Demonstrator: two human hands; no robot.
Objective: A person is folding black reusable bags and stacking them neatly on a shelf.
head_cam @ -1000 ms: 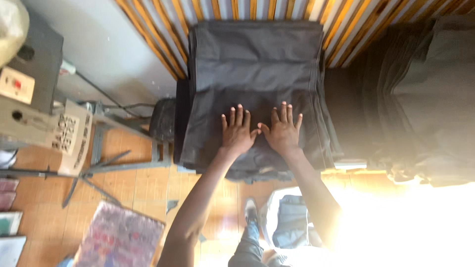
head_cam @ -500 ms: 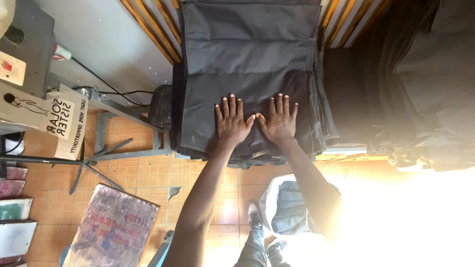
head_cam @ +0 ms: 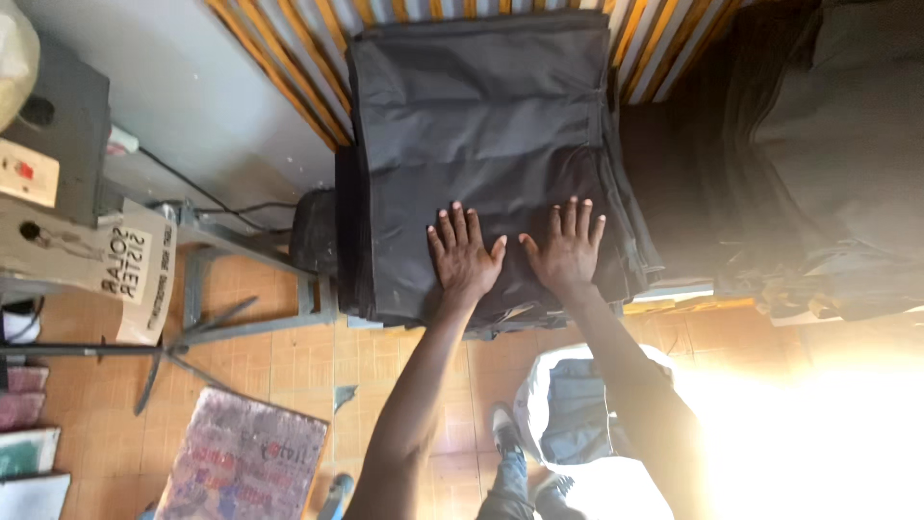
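Dark fabric: a stack of folded grey-black cloth point(head_cam: 481, 125) lies on the tabletop point(head_cam: 664, 43), whose striped orange and white cover shows only at the far edge and in a narrow strip on the right.
Left hand point(head_cam: 464, 258): pressed flat on the near part of the top sheet, fingers spread, palm down; nothing is gripped.
Right hand point(head_cam: 568, 252): flat beside the left one, thumbs nearly meeting, fingers splayed; it too holds nothing.
Why flat: with both palms down and side by side, the hands seem to be smoothing or holding the top layer even with the sheets beneath, since the near edge hangs a little over the tabletop.
Second pile point(head_cam: 818, 144): more dark cloth heaped loosely to the right, well apart from the hands, part of it in deep shadow.
Floor point(head_cam: 289, 376): orange tiles, a printed board point(head_cam: 241, 462) lying flat, a metal stand point(head_cam: 221, 318) and cardboard box point(head_cam: 87, 255) to the left.
Hard to make out: glare washes out the lower right corner; the number of sheets in the stack cannot be counted; the person's legs and shoes are partly lost in the brightness.
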